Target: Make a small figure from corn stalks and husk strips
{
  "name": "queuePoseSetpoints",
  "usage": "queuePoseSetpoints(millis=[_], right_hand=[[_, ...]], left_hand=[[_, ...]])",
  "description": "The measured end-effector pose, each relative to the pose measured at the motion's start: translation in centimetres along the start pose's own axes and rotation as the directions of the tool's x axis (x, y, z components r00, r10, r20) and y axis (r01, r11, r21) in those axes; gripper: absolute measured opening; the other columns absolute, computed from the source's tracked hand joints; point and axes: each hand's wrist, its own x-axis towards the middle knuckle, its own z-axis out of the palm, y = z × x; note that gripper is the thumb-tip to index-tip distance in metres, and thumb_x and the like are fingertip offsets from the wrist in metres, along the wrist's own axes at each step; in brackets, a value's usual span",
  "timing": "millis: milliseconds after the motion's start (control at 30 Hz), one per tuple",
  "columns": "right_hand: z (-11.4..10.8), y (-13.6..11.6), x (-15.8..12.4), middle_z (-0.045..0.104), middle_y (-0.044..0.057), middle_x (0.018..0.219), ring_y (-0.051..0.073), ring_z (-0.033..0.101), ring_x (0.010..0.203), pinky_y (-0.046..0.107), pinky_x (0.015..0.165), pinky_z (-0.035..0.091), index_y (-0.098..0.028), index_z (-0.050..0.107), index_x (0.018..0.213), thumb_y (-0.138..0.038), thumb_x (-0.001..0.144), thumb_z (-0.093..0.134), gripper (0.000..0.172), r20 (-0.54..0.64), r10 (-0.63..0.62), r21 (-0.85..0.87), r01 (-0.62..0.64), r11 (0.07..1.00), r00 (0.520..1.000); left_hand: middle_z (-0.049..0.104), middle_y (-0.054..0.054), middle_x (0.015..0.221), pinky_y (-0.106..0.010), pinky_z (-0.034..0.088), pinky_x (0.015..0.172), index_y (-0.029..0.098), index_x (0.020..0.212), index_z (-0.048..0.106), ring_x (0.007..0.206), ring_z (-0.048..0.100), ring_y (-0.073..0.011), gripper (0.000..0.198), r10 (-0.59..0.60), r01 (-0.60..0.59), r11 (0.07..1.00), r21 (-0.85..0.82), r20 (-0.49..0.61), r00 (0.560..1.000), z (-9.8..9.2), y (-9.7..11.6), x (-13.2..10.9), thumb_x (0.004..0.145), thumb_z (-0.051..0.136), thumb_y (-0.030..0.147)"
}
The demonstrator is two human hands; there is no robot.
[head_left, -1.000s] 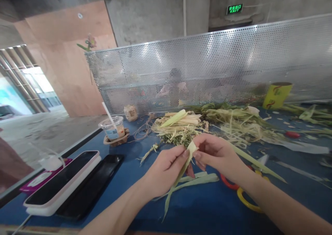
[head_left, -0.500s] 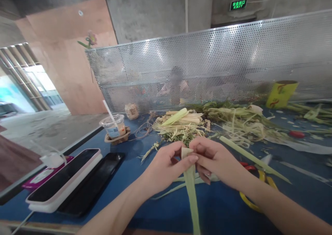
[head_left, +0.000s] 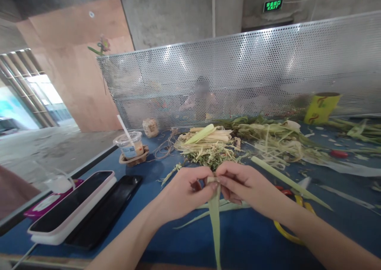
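Observation:
A long pale-green strip of leaf [head_left: 214, 218], like corn husk, hangs down towards the table's front edge. My left hand [head_left: 193, 188] pinches its upper end between thumb and fingers. My right hand [head_left: 238, 182] is closed on the same end from the other side, its fingertips nearly meeting the left ones. What lies between the fingertips is partly hidden. Behind the hands, more thin green strips [head_left: 235, 206] lie on the blue table [head_left: 166, 246]. Yellow-handled scissors [head_left: 285, 232] rest by my right forearm, which covers part of them.
Beyond the hands sits a pile of dried stalks [head_left: 208, 139], with loose green husks [head_left: 262, 129] to its right. A phone [head_left: 73, 206], a black phone-like slab [head_left: 104, 210] and a lidded cup [head_left: 129, 145] stand left. A perforated metal screen [head_left: 166, 87] closes the back.
Both hands have dropped slightly, and the left thumb has drawn back a little to the left. The strip's lower end has swung left. Its top is now more covered by the fingers.

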Motion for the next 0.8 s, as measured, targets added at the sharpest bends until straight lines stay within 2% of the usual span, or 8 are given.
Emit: queuePoseSetpoints(millis=[67, 133, 267, 333, 400, 500, 600, 800], right_hand=[[0.0, -0.1, -0.1, 0.046, -0.005, 0.057, 0.006, 0.039, 0.048, 0.018, 0.045, 0.032, -0.02, 0.046, 0.072, -0.03, 0.087, 0.041, 0.019, -0.017, -0.019, -0.13, 0.017, 0.991, 1.0], [0.0, -0.1, -0.1, 0.045, -0.005, 0.056, 0.006, 0.038, 0.048, 0.018, 0.045, 0.031, -0.02, 0.046, 0.071, -0.028, 0.086, 0.041, 0.018, -0.023, -0.023, -0.173, 0.018, 0.985, 0.999], [0.3, 0.1, 0.2, 0.042, -0.006, 0.053, 0.006, 0.037, 0.045, 0.018, 0.044, 0.031, -0.02, 0.043, 0.071, -0.024, 0.086, 0.039, 0.016, -0.02, 0.011, 0.038, -0.01, 0.999, 1.0], [0.4, 0.3, 0.4, 0.041, -0.007, 0.051, 0.005, 0.034, 0.043, 0.017, 0.041, 0.03, -0.02, 0.042, 0.07, -0.024, 0.085, 0.04, 0.016, -0.04, 0.02, 0.162, -0.013, 0.987, 0.999], [0.3, 0.5, 0.6, 0.041, -0.008, 0.05, 0.005, 0.032, 0.04, 0.017, 0.039, 0.028, -0.02, 0.041, 0.07, -0.027, 0.086, 0.04, 0.017, -0.072, 0.041, 0.219, -0.024, 0.975, 0.997], [0.1, 0.5, 0.8, 0.042, -0.007, 0.053, 0.005, 0.038, 0.043, 0.018, 0.044, 0.033, -0.02, 0.042, 0.07, -0.029, 0.087, 0.038, 0.02, -0.151, 0.039, 0.13, -0.019, 0.991, 0.988], [0.0, 0.4, 0.8, 0.043, -0.007, 0.057, 0.006, 0.044, 0.049, 0.019, 0.051, 0.039, -0.02, 0.043, 0.072, -0.03, 0.087, 0.04, 0.018, -0.181, 0.017, 0.077, -0.003, 0.997, 0.983], [-0.3, 0.5, 0.9, 0.046, -0.006, 0.062, 0.008, 0.05, 0.055, 0.021, 0.053, 0.043, -0.021, 0.043, 0.075, -0.032, 0.077, 0.056, 0.017, -0.153, 0.023, 0.149, 0.0, 0.989, 0.988]], left_hand=[[0.048, 0.002, 0.063, -0.019, 0.031, 0.05, 0.014, 0.07, 0.056, 0.056, 0.038, -0.0075, 0.019, 0.003, -0.003, 0.999, 0.036, 0.001, 1.0, 0.0, -0.1, 0.0, 0.081, 0.045, 0.025], [0.044, 0.003, 0.06, -0.018, 0.029, 0.048, 0.014, 0.069, 0.055, 0.054, 0.034, -0.007, 0.018, 0.007, -0.007, 0.998, 0.063, 0.001, 1.0, 0.0, -0.1, 0.0, 0.081, 0.044, 0.023], [0.04, 0.004, 0.059, -0.018, 0.028, 0.049, 0.015, 0.063, 0.051, 0.054, 0.032, -0.0065, 0.022, 0.085, -0.079, 0.989, 0.123, -0.045, 0.995, 0.3, 0.1, 0.1, 0.082, 0.041, 0.019], [0.042, 0.004, 0.059, -0.018, 0.031, 0.053, 0.015, 0.061, 0.049, 0.056, 0.036, -0.0066, 0.023, 0.16, -0.14, 0.973, 0.186, -0.099, 0.982, 0.5, 0.1, 0.2, 0.083, 0.041, 0.018], [0.047, 0.003, 0.061, -0.019, 0.034, 0.056, 0.016, 0.065, 0.052, 0.058, 0.04, -0.0072, 0.021, 0.183, -0.149, 0.964, 0.221, -0.147, 0.972, 0.6, 0.0, 0.3, 0.083, 0.043, 0.022], [0.056, 0.001, 0.069, -0.019, 0.039, 0.057, 0.017, 0.075, 0.058, 0.061, 0.047, -0.0083, 0.016, 0.065, -0.05, 0.994, 0.1, -0.157, 0.985, 0.7, -0.3, 0.4, 0.079, 0.051, 0.032], [0.059, 0.0, 0.072, -0.019, 0.041, 0.055, 0.018, 0.076, 0.059, 0.061, 0.051, -0.0088, 0.016, -0.055, 0.046, 0.996, -0.072, -0.13, 0.99, 0.6, -0.5, 0.4, 0.075, 0.057, 0.033], [0.057, 0.002, 0.068, -0.018, 0.04, 0.045, 0.016, 0.072, 0.047, 0.047, 0.045, -0.0053, 0.017, -0.126, 0.099, 0.964, -0.246, -0.1, 0.987, 0.6, -0.7, 0.5, 0.078, 0.053, 0.032]])
